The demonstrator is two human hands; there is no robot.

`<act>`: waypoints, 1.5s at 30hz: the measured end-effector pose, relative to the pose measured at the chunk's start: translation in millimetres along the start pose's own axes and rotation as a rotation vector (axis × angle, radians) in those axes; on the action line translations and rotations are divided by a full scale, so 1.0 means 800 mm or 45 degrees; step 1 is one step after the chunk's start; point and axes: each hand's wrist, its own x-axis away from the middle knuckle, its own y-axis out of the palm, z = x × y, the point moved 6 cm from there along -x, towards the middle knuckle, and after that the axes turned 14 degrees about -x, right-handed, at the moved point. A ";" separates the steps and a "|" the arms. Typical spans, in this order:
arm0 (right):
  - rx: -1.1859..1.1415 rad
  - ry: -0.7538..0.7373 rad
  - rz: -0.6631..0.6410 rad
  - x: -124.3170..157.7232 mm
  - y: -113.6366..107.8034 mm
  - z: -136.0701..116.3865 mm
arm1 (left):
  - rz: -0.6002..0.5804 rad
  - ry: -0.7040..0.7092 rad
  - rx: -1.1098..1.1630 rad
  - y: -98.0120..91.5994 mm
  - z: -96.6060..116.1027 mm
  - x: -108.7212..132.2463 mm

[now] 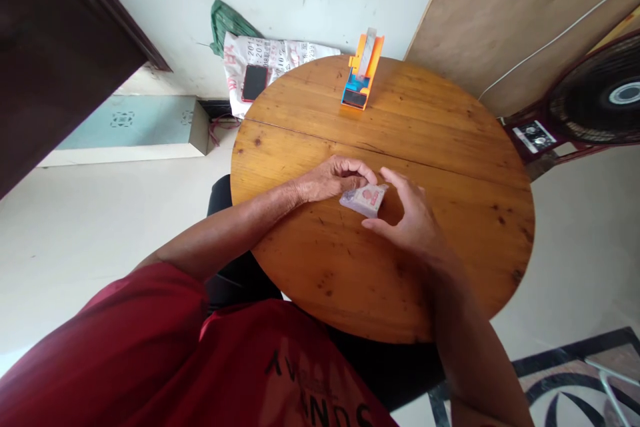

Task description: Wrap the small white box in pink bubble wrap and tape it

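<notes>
A small pale pack with red print (371, 196), in what looks like clear plastic wrap, is over the middle of the round wooden table. My left hand (335, 179) has its fingers curled and pressed together at the pack's upper left edge, gripping it there. Some of those fingertips are hidden behind the pack. On the other side, my right hand (413, 213) is open, thumb and fingers spread apart around the pack's right end. The thumb comes close to the lower corner; whether it touches I cannot tell.
An orange and blue tape dispenser (359, 77) with a roll of tape stands at the far edge of the wooden table (450, 127). Behind it, a phone (255, 83) lies on a printed white sack (295, 53). A long box (130, 123) is left; a large round speaker or fan (605, 93) is right.
</notes>
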 end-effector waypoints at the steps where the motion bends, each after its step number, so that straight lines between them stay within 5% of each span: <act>1: 0.063 -0.027 0.004 -0.001 0.005 0.002 | -0.008 0.003 0.012 0.001 0.001 0.000; 15: 0.186 -0.099 0.069 0.004 0.010 -0.002 | 0.002 0.059 0.079 0.000 -0.004 -0.002; 22: 0.201 -0.169 0.085 0.004 0.010 -0.005 | 0.303 0.044 -0.060 -0.027 -0.010 0.000; 39: 0.222 -0.139 0.125 0.003 0.011 -0.003 | 0.144 0.017 -0.090 -0.014 -0.013 -0.007; 45: 0.094 -0.178 0.134 0.005 -0.002 -0.019 | 0.288 0.063 -0.035 -0.024 -0.008 -0.002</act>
